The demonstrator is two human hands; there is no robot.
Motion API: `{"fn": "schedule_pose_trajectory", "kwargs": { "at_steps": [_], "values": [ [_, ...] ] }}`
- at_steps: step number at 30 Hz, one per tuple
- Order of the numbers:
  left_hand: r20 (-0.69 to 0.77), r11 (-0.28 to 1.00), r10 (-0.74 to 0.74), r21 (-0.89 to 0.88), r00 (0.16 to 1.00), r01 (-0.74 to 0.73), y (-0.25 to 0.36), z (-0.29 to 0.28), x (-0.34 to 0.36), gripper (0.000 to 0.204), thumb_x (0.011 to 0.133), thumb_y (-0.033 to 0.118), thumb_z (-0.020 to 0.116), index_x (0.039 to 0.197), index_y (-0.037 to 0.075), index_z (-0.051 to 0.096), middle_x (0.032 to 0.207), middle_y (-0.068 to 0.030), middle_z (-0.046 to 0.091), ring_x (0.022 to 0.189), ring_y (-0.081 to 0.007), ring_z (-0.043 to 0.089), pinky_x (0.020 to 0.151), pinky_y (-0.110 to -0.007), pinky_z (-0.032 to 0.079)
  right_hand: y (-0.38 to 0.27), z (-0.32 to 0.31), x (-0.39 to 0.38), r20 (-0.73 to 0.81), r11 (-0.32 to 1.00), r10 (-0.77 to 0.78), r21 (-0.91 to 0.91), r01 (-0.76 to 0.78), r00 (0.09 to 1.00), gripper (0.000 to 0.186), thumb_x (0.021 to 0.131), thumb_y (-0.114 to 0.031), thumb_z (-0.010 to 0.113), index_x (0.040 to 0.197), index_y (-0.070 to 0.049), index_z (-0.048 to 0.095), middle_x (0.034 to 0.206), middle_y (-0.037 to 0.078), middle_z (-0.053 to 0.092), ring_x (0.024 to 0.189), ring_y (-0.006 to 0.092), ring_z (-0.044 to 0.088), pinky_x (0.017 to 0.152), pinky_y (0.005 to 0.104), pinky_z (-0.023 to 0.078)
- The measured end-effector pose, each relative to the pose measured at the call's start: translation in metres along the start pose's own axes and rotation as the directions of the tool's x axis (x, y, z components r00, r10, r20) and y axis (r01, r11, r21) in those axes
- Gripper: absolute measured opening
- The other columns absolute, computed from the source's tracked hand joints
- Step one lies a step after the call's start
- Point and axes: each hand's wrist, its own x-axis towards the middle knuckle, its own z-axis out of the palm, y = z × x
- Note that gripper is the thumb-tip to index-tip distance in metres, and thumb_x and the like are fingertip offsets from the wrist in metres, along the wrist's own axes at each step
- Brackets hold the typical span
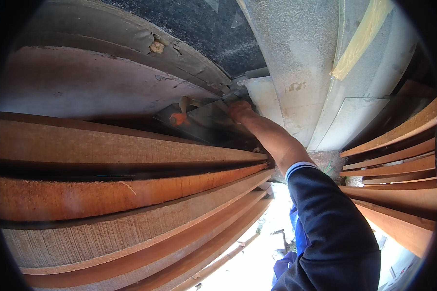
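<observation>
My right arm, in a dark sleeve with white-striped cuff, reaches up from the lower right into a shadowed gap. At its end my right hand is curled closed beside a dark grey flat sheet. Shadow hides its fingertips, so what it grips cannot be made out. Just left of the sheet is an orange knob-like piece joined to a tan curved part; its kind is unclear. My left hand is out of view.
Thick reddish-brown wooden planks are stacked at the left. More planks stand at the right. Large grey panels lean at the back, one with a yellowish strip. A pale curved panel stands behind the left stack.
</observation>
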Motion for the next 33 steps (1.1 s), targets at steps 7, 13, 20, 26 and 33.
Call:
{"fn": "schedule_pose_trajectory", "kwargs": {
  "at_steps": [7, 13, 20, 26, 33],
  "values": [
    [-0.03, 0.999, -0.029, -0.031, 0.999, 0.028, -0.006, 0.001, -0.015, 0.05, 0.099, 0.033, 0.06, 0.135, 0.0, 0.054, 0.127, -0.0246, 0.064, 0.102, -0.0405, 0.069, 0.082, -0.051, 0.059, -0.008, 0.012, 0.036, -0.104, 0.997, 0.048, -0.052, -0.054, 0.993, 0.029, 0.093, -0.018, 0.061, 0.119, -0.015, 0.074, 0.113, 0.006, 0.075, 0.114, 0.0281, 0.069, 0.095, 0.0428, 0.054],
    [-0.026, 1.0, -0.014, -0.027, 1.0, 0.013, -0.001, 0.005, -0.019, 0.051, 0.098, 0.032, 0.06, 0.136, -0.001, 0.053, 0.128, -0.0254, 0.064, 0.102, -0.0413, 0.069, 0.083, -0.052, 0.059, 0.015, 0.036, 0.05, -0.403, 0.988, 0.043, -0.121, -0.1, 0.914, 0.047, 0.1, -0.02, 0.046, 0.146, -0.013, 0.049, 0.144, 0.009, 0.052, 0.14, 0.0304, 0.044, 0.118, 0.0511, 0.03],
    [-0.017, 0.999, 0.01, -0.042, 1.0, -0.011, -0.013, 0.014, -0.017, 0.051, 0.098, 0.032, 0.06, 0.137, -0.001, 0.052, 0.129, -0.0263, 0.063, 0.103, -0.0422, 0.069, 0.083, -0.052, 0.059, 0.013, 0.03, 0.015, -0.434, 0.985, -0.001, -0.157, -0.075, 0.901, 0.053, 0.103, -0.02, 0.04, 0.155, -0.012, 0.037, 0.166, 0.01, 0.03, 0.155, 0.0305, 0.024, 0.125, 0.0542, 0.016],
    [-0.002, 0.995, 0.019, -0.095, 1.0, -0.019, -0.039, 0.021, -0.024, 0.052, 0.098, 0.031, 0.061, 0.138, -0.002, 0.052, 0.129, -0.0272, 0.063, 0.104, -0.0429, 0.069, 0.084, -0.053, 0.059, -0.005, 0.026, -0.077, -0.398, 0.986, -0.021, 0.143, 0.085, 0.917, 0.058, 0.093, -0.013, 0.058, 0.15, -0.012, 0.046, 0.161, 0.011, 0.038, 0.15, 0.0289, 0.032, 0.124, 0.0494, 0.024],
    [0.051, 0.993, 0.024, -0.119, 0.998, -0.018, -0.126, -0.006, -0.014, 0.053, 0.098, 0.03, 0.061, 0.139, -0.002, 0.051, 0.13, -0.0281, 0.063, 0.105, -0.0438, 0.069, 0.084, -0.053, 0.059, 0.007, 0.043, -0.2, -0.337, 0.905, 0.242, 0.417, -0.086, 0.91, 0.057, 0.09, -0.013, 0.065, 0.145, -0.009, 0.051, 0.148, 0.016, 0.052, 0.138, 0.0328, 0.048, 0.112, 0.0434, 0.043]
  ]
}}
